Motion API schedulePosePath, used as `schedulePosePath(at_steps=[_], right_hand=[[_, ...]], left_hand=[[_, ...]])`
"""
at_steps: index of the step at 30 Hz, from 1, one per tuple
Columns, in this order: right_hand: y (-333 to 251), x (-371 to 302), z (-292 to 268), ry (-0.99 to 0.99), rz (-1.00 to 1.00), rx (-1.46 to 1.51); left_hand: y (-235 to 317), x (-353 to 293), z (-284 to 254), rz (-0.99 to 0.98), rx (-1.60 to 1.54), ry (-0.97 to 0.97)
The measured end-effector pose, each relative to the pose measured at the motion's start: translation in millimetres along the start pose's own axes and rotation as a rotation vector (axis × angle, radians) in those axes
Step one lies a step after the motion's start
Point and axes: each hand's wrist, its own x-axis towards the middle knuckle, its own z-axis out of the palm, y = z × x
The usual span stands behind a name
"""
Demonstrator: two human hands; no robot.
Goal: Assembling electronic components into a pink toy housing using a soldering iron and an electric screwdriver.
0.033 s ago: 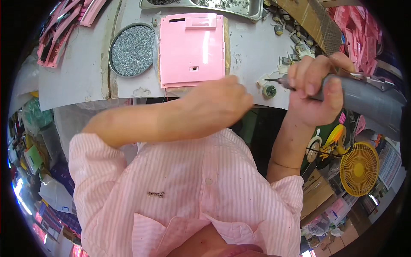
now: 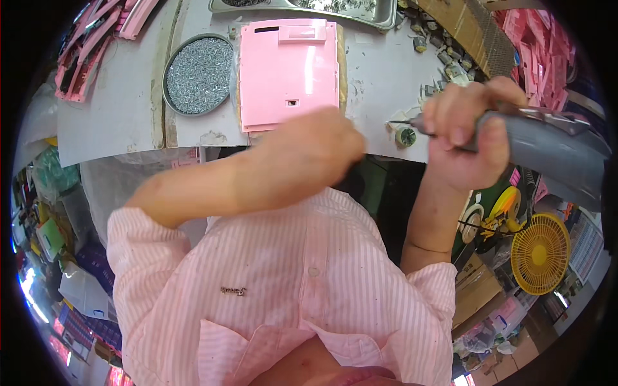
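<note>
A flat pink plastic panel (image 2: 270, 77) lies on the table, with a small rectangular cutout near its front edge. Over the near right corner of that panel is my left hand (image 2: 315, 151), fingers curled in and slightly blurred. Whatever it may hold is hidden. My right hand (image 2: 467, 132) is wrapped round a grey electric screwdriver (image 2: 547, 145), whose thin bit points left. Just below the bit sits a small round part with a greenish face (image 2: 405, 136). To the left of the panel stands a round dish (image 2: 168, 96) full of small silvery screws (image 2: 199, 74).
A metal tray (image 2: 386, 16) with small dark parts stands at the far edge. Several small motor-like parts (image 2: 444, 58) lie beside a cardboard piece (image 2: 473, 32) at far right. Pink plastic pieces are heaped at far left (image 2: 80, 58) and far right (image 2: 534, 51). A yellow fan (image 2: 541, 254) is lower right.
My left hand has shifted left along the panel's near edge. My right hand has moved slightly left with the screwdriver. The panel and dish have stayed in place.
</note>
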Motion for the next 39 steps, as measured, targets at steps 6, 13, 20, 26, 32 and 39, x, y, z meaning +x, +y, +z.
schedulePosePath(at_steps=[6,13,20,26,32,39], right_hand=[[43,-23,24,-0.063,0.084,-0.088],[59,-28,40,-0.103,0.124,-0.21],[59,-24,38,-0.164,0.144,-0.215],[52,-23,41,-0.107,0.174,-0.246],[65,-28,29,-0.207,0.113,-0.164],[42,-10,36,-0.194,0.107,-0.295]], left_hand=[[-30,-31,-42,-0.463,-0.203,0.147],[-46,-28,-4,-0.206,0.029,0.313],[-47,-35,-8,-0.171,-0.07,0.261],[-48,-40,-11,-0.159,-0.11,0.263],[-50,-41,-6,-0.136,-0.101,0.296],[-45,-40,4,-0.062,-0.04,0.386]])
